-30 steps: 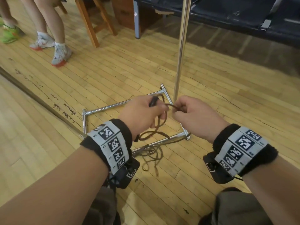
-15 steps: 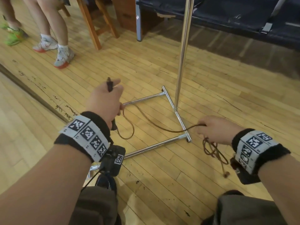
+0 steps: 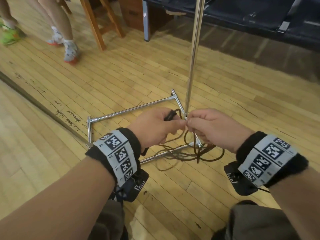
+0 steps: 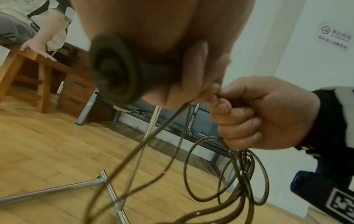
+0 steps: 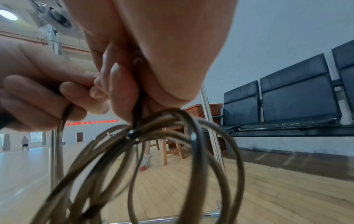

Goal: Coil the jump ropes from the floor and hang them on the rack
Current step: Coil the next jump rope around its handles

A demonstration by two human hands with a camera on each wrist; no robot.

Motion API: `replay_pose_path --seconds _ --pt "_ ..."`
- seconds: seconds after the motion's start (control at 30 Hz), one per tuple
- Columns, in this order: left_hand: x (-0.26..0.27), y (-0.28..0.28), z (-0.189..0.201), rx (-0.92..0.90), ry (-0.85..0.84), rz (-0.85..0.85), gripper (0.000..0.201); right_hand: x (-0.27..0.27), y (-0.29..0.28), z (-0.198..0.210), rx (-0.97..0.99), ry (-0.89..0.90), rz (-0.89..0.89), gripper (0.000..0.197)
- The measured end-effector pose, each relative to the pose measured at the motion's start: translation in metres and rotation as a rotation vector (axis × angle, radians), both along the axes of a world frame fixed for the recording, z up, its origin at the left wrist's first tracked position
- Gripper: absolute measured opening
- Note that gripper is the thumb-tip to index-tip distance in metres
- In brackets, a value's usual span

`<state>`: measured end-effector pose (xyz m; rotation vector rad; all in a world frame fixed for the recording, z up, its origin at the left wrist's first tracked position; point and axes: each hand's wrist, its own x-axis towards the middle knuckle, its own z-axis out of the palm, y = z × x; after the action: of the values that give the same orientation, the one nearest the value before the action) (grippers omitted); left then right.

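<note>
Brown and thin, the jump rope is only partly coiled. The right hand, in the middle of the head view, has its fingers curled around several gathered loops, which hang below the fist. The left hand, just beside it and touching it at the fingertips, grips a black handle and pinches the rope strand that runs across to the right hand. Some slack rope hangs down in tangled loops over the lower bar of the rack base — whether it touches the floor I cannot tell.

My judgement: the coiling is perhaps half done, and the hanging has not begun. The remaining slack must be gathered, then the bundle lifted to the rack, whose chrome upright pole rises out of the top of the frame; the hooks are not visible.

The floor is pale wooden strip parquet with scuffs, like in a sports hall. In the upper right stands a row of dark seats; in the upper left a wooden stool and the legs of other persons.
</note>
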<state>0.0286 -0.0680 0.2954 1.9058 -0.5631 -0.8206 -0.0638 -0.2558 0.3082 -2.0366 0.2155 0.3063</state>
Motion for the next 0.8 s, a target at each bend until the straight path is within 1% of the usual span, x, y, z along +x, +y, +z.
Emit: replay_pose_path --seconds 0.17,0.33,0.4,0.53,0.6,0.67,0.7,0.77,0.8 --pt "0.009 0.002 -0.001 -0.051 -0.029 0.217 0.022 0.001 -0.001 -0.008 -0.196 -0.01 0.035 0.031" --pt "0.023 0.015 0.005 -0.14 -0.001 0.523 0.022 0.001 -0.014 -0.031 -0.29 0.035 0.044 0.032" --pt "0.031 0.021 0.009 -0.167 0.026 0.664 0.02 -0.001 -0.021 -0.043 -0.342 0.108 0.061 0.031" --pt "0.061 0.043 0.02 -0.222 0.146 1.022 0.012 -0.014 -0.037 -0.066 -0.481 0.336 0.105 0.028" --pt "0.067 0.053 0.019 -0.232 0.166 1.12 0.014 -0.017 -0.041 -0.07 -0.555 0.4 0.121 0.028" --pt "0.066 0.058 0.015 -0.204 0.113 1.115 0.017 -0.016 -0.039 -0.067 -0.578 0.413 0.124 0.029" --pt "0.063 0.058 0.012 -0.165 0.063 1.064 0.017 -0.014 -0.037 -0.063 -0.559 0.389 0.115 0.03" --pt "0.052 0.053 0.009 -0.055 -0.025 0.906 0.018 -0.009 -0.03 -0.051 -0.477 0.285 0.078 0.031" --pt "0.046 0.048 0.007 -0.016 -0.056 0.814 0.024 -0.006 -0.026 -0.044 -0.439 0.224 0.061 0.031"
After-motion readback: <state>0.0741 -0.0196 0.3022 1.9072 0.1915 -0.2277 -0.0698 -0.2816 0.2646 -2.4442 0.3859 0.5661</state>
